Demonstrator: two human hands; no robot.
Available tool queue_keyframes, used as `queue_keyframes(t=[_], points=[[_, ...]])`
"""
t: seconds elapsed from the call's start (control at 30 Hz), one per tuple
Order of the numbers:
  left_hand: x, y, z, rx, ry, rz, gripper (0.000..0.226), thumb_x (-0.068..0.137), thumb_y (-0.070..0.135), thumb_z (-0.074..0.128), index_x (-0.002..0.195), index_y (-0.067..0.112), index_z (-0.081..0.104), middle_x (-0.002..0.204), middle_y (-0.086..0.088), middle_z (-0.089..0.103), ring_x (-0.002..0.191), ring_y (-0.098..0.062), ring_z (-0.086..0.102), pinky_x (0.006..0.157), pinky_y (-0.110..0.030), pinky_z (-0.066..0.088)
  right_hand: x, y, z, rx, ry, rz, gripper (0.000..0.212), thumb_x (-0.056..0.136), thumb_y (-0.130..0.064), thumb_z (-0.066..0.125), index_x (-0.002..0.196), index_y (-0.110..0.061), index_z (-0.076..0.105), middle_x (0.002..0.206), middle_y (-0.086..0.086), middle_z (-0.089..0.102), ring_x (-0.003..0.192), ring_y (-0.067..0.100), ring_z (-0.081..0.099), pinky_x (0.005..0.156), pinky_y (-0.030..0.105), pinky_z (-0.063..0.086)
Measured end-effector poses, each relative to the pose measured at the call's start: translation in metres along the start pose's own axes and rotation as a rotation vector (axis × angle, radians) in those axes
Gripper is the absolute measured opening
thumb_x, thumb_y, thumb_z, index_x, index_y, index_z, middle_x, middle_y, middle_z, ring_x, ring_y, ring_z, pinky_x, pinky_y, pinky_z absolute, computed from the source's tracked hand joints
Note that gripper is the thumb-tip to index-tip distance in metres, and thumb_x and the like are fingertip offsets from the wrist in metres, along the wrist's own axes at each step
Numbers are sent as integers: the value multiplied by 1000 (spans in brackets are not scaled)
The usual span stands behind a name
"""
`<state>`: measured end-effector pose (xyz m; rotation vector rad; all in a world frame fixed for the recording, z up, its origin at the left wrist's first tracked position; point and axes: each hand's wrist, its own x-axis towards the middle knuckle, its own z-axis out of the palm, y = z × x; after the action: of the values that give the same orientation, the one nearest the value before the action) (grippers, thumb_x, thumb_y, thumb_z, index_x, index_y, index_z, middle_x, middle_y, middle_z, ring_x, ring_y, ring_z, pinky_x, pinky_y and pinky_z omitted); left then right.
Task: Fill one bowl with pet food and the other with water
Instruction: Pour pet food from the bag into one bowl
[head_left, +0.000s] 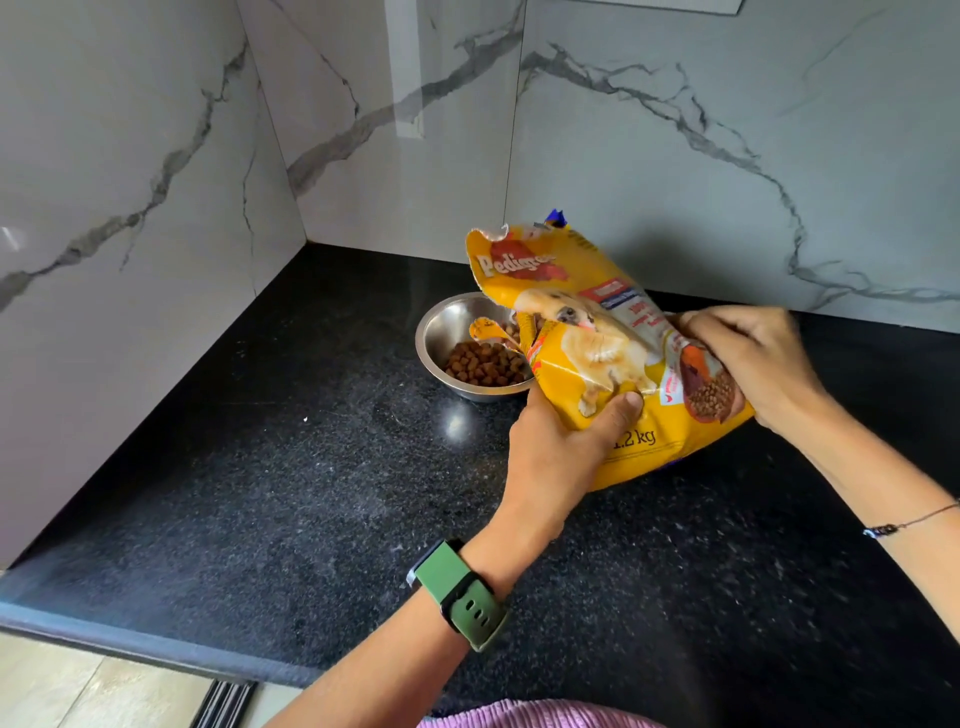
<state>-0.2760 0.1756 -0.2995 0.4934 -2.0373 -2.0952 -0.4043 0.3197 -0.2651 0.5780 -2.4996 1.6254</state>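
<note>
Head view, left to right. Marble wall panels (156, 156) meet in a corner above a black speckled counter (260, 467).

Steel bowl (441, 332): stands on the counter just beyond and to the left of the left hand. It holds brown kibble (485, 364) covering its bottom. The right part of its rim is hidden behind the bag.

Left hand (561, 447): grasps the lower left side of the yellow pet food bag (582, 306), with the thumb pressed flat across the printed front and the remaining fingers hidden behind the bag. A green watch (462, 592) sits on this wrist.

Pet food bag: held between both hands, tilted up and to the left. Its torn top edge points toward the wall, above the bowl. A flap at the bag's left edge hangs over the bowl interior, with kibble visible beside it. Whether the bag's base touches the counter cannot be determined.

Right hand (753, 358): grasps the right end of the bag, fingers curled over its crumpled edge. This hand is slightly blurred. A thin bracelet (904, 525) circles the right forearm.

Only one bowl is in view.
</note>
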Motion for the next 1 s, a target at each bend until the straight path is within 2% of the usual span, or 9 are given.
queue_keyframes(t=[0.1, 0.2, 0.33, 0.43, 0.53, 0.6, 0.7, 0.83, 1.0], points=[[-1, -1, 0, 31, 11, 9, 73, 61, 53, 73, 125, 25, 54, 117, 8, 67, 108, -10, 63, 96, -39, 51, -5, 2, 2, 17, 10, -20, 17, 72, -42, 57, 69, -40, 73, 73, -11, 73, 81, 18, 69, 75, 40, 55], [0, 2, -1, 57, 17, 23, 74, 60, 54, 72, 125, 25, 54, 119, 7, 65, 110, -12, 62, 97, -39, 50, -5, 2, 2, 39, 32, -42, 16, 79, -30, 58, 73, -36, 72, 71, -18, 71, 81, 17, 68, 76, 37, 55], [-3, 8, 0, 102, 45, 87, 79, 57, 59, 71, 126, 25, 52, 119, 7, 65, 111, -11, 60, 97, -38, 50, -7, 0, 0, 51, 69, -74, 20, 89, -17, 56, 81, -29, 70, 68, -22, 70, 71, 2, 67, 65, 22, 54], [-5, 9, -1, 134, 73, 151, 80, 57, 61, 70, 126, 26, 52, 119, 8, 64, 111, -9, 59, 95, -33, 50, -7, -6, -1, 101, 96, -102, 15, 83, -25, 55, 84, -28, 70, 71, -21, 70, 71, 0, 66, 65, 17, 53], [-1, 9, -2, 52, 31, 63, 67, 68, 46, 78, 126, 24, 53, 119, 7, 66, 109, -9, 62, 97, -36, 50, 0, -6, 0, 43, 77, -69, 14, 86, -19, 58, 89, -20, 72, 68, -17, 68, 65, -3, 64, 63, 17, 52], [0, 8, -3, 13, 6, 17, 66, 67, 44, 78, 125, 23, 55, 118, 7, 67, 107, -10, 63, 96, -39, 51, 0, -2, 0, 10, 62, -50, 15, 89, -14, 58, 90, -19, 72, 63, -17, 69, 63, -4, 64, 60, 15, 52], [0, 8, -2, 21, 16, 7, 71, 61, 50, 75, 125, 24, 55, 117, 7, 67, 107, -11, 63, 96, -39, 51, -3, 0, 1, 4, 48, -29, 24, 91, -12, 56, 82, -29, 71, 67, -24, 69, 67, -3, 65, 66, 21, 54], [2, 13, -2, 43, 10, 21, 65, 69, 43, 79, 126, 22, 54, 118, 6, 66, 108, -11, 62, 96, -39, 51, -3, -3, -2, 14, 69, -39, 27, 90, -16, 56, 74, -34, 69, 65, -21, 69, 67, 2, 66, 72, 34, 53], [-2, 15, -2, 134, 63, 150, 75, 60, 55, 73, 125, 26, 52, 119, 7, 65, 110, -10, 60, 94, -32, 50, -6, -9, -2, 105, 96, -79, 19, 77, -37, 55, 71, -37, 73, 70, -21, 70, 69, 2, 64, 71, 31, 52]])
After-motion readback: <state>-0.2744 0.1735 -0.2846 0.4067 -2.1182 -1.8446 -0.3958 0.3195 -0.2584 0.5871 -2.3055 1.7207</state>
